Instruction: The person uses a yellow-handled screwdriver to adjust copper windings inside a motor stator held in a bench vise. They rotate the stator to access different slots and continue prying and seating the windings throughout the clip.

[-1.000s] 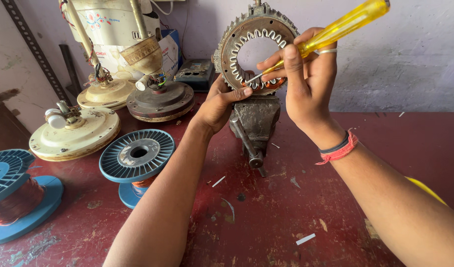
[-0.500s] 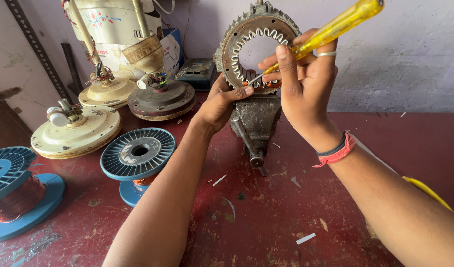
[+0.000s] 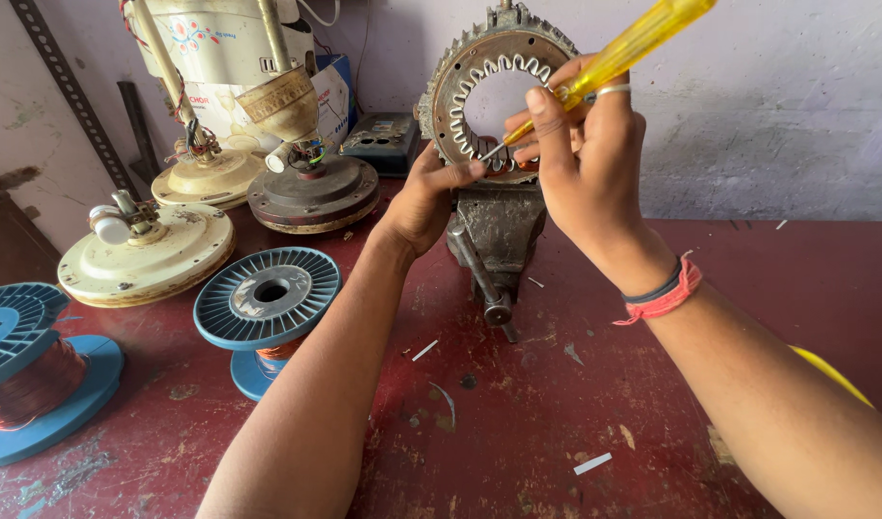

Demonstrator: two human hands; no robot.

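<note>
Right hand (image 3: 585,159) grips a yellow screwdriver (image 3: 614,58) — tip at the inner slots of the stator ring (image 3: 460,72), which stands upright in the bench vise (image 3: 498,231). Left hand (image 3: 426,202) closed on the ring's lower edge — blue wire spools (image 3: 268,298) sit nearby, left on the red table (image 3: 748,279).

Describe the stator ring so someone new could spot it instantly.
Start at the red bench and find the grey vise near the back wall. The stator ring stands upright clamped in it, with the right hand poking a yellow screwdriver into it. Unlike the flat fan motors to the left, it is an open ring of toothed slots.
</note>
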